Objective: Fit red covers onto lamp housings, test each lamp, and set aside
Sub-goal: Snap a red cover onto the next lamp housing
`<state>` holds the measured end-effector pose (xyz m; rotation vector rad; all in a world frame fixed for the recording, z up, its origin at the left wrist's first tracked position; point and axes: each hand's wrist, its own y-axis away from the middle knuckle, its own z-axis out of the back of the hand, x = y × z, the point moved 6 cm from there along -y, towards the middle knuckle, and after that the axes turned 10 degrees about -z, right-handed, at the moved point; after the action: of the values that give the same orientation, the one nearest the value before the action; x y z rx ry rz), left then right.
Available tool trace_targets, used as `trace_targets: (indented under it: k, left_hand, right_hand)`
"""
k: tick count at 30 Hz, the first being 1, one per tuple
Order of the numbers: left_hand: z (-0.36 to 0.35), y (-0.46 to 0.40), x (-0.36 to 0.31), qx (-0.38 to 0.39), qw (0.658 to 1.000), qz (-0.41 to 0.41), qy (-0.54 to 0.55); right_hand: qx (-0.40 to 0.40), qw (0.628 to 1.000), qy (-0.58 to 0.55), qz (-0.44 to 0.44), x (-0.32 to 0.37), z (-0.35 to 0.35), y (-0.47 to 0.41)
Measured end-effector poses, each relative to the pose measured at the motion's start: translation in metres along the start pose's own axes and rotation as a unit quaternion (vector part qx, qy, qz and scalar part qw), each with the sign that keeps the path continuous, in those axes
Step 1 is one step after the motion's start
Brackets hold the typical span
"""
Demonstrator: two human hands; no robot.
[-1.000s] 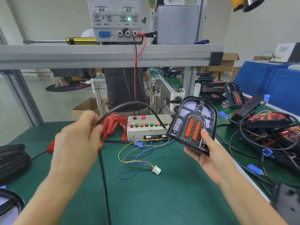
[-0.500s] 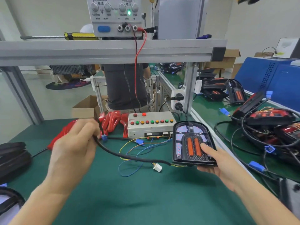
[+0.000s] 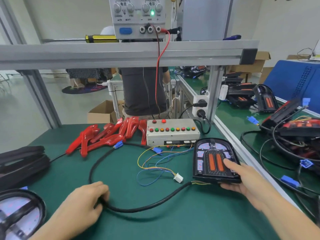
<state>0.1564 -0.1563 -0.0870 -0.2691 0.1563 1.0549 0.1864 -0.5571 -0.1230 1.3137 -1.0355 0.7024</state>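
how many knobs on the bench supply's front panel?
4 knobs on the power supply, in one row: two under CURRENT at left, two under VOLTAGE at right. The frame cuts the panel's top, so more may be hidden.

I count one lamp housing [image 3: 215, 161] lying flat, one test box [image 3: 173, 134] carrying eleven buttons, one power supply [image 3: 138, 16] with four knobs, one screwdriver [image 3: 97, 38], and one white plug [image 3: 178, 177]. Red covers [image 3: 103, 137] overlap; I can't number them.

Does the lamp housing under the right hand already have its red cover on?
No, the lamp housing lies uncovered on the mat, and the red covers sit piled behind.
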Motion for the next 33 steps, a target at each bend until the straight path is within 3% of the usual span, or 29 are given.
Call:
trace_targets:
  k: [7,9,11,13,15,19,27,29,33]
  left_hand:
    - [0.007,0.0,0.029,0.056,0.994,0.086,0.05]
    - [0.016,-0.005,0.034,-0.017,0.99,0.124,0.061]
    - [0.026,-0.011,0.043,-0.084,0.974,0.209,-0.003]
    - [0.022,-0.016,0.055,-0.042,0.947,0.312,-0.057]
    - [0.011,-0.024,0.062,0.004,0.938,0.345,-0.038]
    - [0.014,-0.028,0.061,0.003,0.946,0.324,-0.014]
    - [0.079,-0.057,0.032,-0.267,0.949,0.162,-0.05]
    - [0.082,-0.075,0.031,-0.253,0.955,0.123,-0.096]
    - [0.053,-0.102,0.047,-0.104,0.97,0.061,-0.21]
  right_hand:
    - [0.022,0.999,0.032,-0.006,0.002,0.006,0.007]
    - [0.024,0.999,0.033,-0.004,0.002,0.007,0.008]
    - [0.019,0.999,0.04,-0.006,0.002,0.006,0.008]
    - [0.016,0.999,0.041,-0.008,0.001,0.005,0.008]
    - [0.018,0.999,0.043,-0.008,0.0,0.005,0.009]
    - [0.026,0.999,0.034,-0.001,0.0,0.009,0.011]
    - [0.061,0.998,0.006,-0.002,0.001,-0.008,0.01]
    - [0.062,0.998,0.0,-0.008,0.0,-0.016,0.007]
    - [0.05,0.998,-0.016,-0.029,-0.002,-0.021,0.001]
